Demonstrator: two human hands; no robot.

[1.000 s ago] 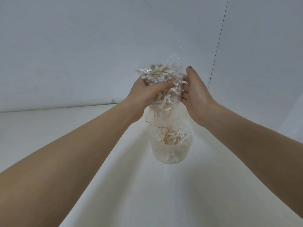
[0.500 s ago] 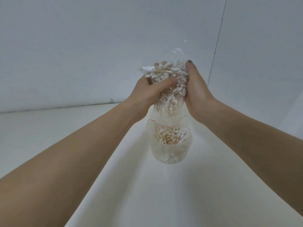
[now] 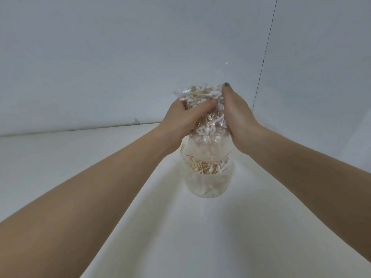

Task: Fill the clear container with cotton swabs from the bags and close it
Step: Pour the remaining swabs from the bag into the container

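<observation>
1. The left hand point(image 3: 185, 117) grips the left side of the bag point(image 3: 206, 125), its thumb curled across the front and its fingers hidden behind the plastic.
2. The bag is clear plastic, held upside down between both hands, packed with cotton swabs point(image 3: 202, 97). Its open mouth, edged with a red line, hangs down just above the container point(image 3: 206, 183).
3. The container is a clear round tub standing on the white worktop point(image 3: 180, 237), directly below the hands, away from its near edge. Swabs lie heaped inside it up to about the rim.
4. The right hand point(image 3: 235, 117) clasps the right side of the bag, thumb up along the top, the fingers out of sight behind it.
</observation>
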